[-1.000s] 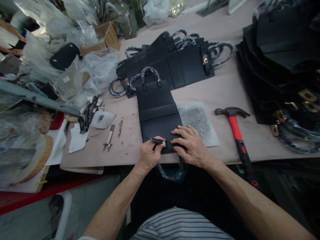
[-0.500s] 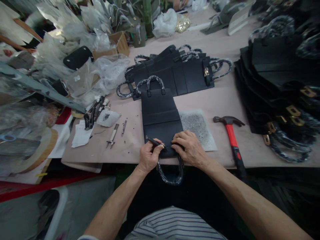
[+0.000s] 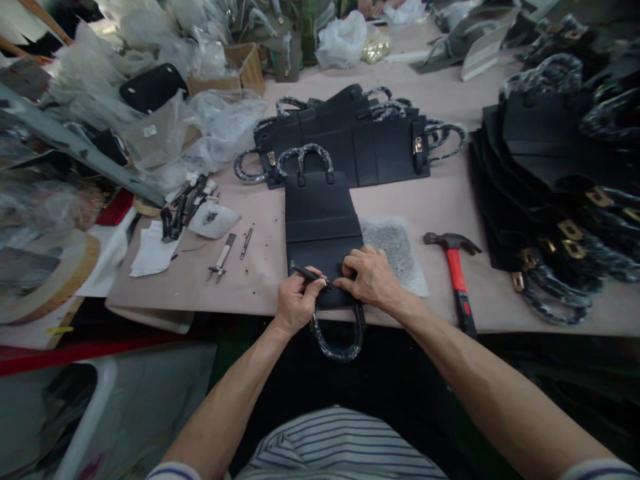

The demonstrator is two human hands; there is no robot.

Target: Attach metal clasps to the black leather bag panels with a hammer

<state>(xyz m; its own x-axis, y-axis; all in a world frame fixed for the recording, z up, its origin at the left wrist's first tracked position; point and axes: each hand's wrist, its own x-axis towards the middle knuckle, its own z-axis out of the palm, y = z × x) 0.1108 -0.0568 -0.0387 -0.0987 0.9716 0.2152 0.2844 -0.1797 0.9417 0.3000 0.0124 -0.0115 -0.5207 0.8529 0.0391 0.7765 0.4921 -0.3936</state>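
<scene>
A black leather bag panel (image 3: 323, 207) lies lengthwise at the table's front edge, with a plastic-wrapped handle (image 3: 320, 350) hanging over that edge. My left hand (image 3: 296, 303) is closed round a dark pen-like tool (image 3: 303, 271), its light tip pointing right, close to the panel's near end. Opposite it, my right hand (image 3: 373, 277) rests on the panel with fingers curled and thumb and forefinger together beside the tip. Whatever sits between those fingertips is too small or hidden to name.
A red-handled claw hammer (image 3: 456, 273) lies right of a speckled pad (image 3: 393, 253). Calipers (image 3: 221, 259) and a thin metal tool (image 3: 247, 243) lie on the left. More black bag panels (image 3: 390, 153) are behind, and a tall stack (image 3: 545, 147) stands at right.
My right thumb and forefinger have shifted slightly left, nearer the tool's tip. My left hand keeps the pen-like tool in almost the same place; the whole view has moved a little.
</scene>
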